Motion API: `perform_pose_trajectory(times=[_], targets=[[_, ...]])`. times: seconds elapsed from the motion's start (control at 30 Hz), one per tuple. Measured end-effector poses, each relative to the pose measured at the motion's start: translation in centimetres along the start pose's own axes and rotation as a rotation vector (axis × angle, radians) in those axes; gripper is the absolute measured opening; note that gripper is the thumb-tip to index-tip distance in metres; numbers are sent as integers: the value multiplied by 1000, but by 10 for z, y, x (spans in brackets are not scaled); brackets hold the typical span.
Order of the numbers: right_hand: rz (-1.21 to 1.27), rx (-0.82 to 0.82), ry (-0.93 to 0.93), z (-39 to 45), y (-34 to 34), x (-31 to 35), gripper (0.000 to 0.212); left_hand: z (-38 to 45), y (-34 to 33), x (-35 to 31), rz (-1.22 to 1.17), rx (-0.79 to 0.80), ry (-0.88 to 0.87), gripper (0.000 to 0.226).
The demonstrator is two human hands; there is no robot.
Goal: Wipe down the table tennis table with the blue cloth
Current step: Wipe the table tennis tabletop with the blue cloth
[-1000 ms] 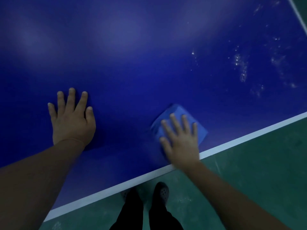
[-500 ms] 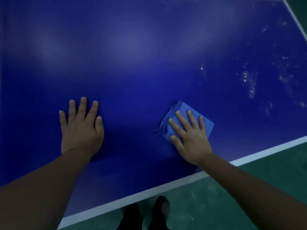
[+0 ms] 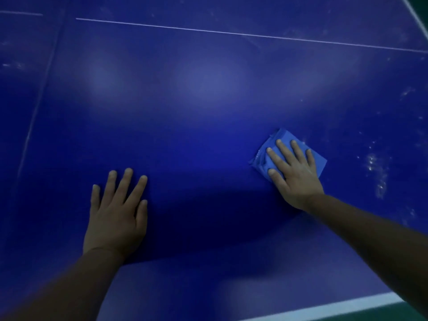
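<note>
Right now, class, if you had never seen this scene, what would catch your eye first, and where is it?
First the two hands spread flat on the dark blue table: the left hand low and left of centre on the bare surface, the right hand further right, pressing a folded blue cloth. Next come the pale smudges right of the cloth, and a thin white line crossing the far part of the table.
</note>
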State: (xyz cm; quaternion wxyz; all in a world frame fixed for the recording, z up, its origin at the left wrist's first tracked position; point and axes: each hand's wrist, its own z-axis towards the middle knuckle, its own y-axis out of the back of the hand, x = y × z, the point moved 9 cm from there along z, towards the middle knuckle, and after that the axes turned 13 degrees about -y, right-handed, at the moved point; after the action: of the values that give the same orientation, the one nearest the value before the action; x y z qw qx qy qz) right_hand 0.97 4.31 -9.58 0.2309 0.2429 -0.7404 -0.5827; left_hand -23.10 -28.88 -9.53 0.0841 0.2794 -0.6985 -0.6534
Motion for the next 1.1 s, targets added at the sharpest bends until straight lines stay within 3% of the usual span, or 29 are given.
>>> perform_pose_trajectory(times=[0.17,0.27,0.3,0.4,0.43,0.47,0.5,0.57,0.63,0.67,0.7,0.8,0.83,0.87,0.97,1.03,1.1], targets=[[8,-61,-156,106,26,-35,67,-1,2,-3,7,4,27,59],[53,-87,-287,117,31,-19,66,0,4,-5,10,8,32,60],[32,-112,-186,103,25,2,64,0,4,-6,13,11,34,60],[-82,-55,448,38,-3,58,55,0,8,-8,38,-15,44,62],[-120,-42,567,45,0,55,54,2,12,-9,31,-43,64,63],[-143,-68,533,72,9,40,55,6,17,-10,11,-82,97,63],[-127,-107,360,109,24,15,58,13,23,-12,-13,-122,128,64],[8,-95,-185,175,51,-52,59,37,29,-24,-52,-169,136,65],[141,-83,-480,186,55,-67,58,70,33,-39,-76,-184,118,68],[117,-116,-446,179,52,-46,57,88,34,-45,-85,-184,115,69],[83,-167,-297,167,48,-9,57,106,35,-51,-89,-184,118,71],[-18,-155,307,117,18,90,55,153,37,-59,-54,-185,148,70],[-38,-127,404,121,17,94,55,165,36,-58,-42,-184,164,70],[-42,-123,389,142,25,79,55,175,35,-54,-38,-185,190,71],[-60,-142,-125,231,55,-29,56,184,28,-37,-44,-182,282,73],[76,-102,-464,254,67,-96,58,186,23,-33,-45,-178,287,74],[152,-108,-599,251,67,-101,60,187,20,-34,-59,-166,265,74]])
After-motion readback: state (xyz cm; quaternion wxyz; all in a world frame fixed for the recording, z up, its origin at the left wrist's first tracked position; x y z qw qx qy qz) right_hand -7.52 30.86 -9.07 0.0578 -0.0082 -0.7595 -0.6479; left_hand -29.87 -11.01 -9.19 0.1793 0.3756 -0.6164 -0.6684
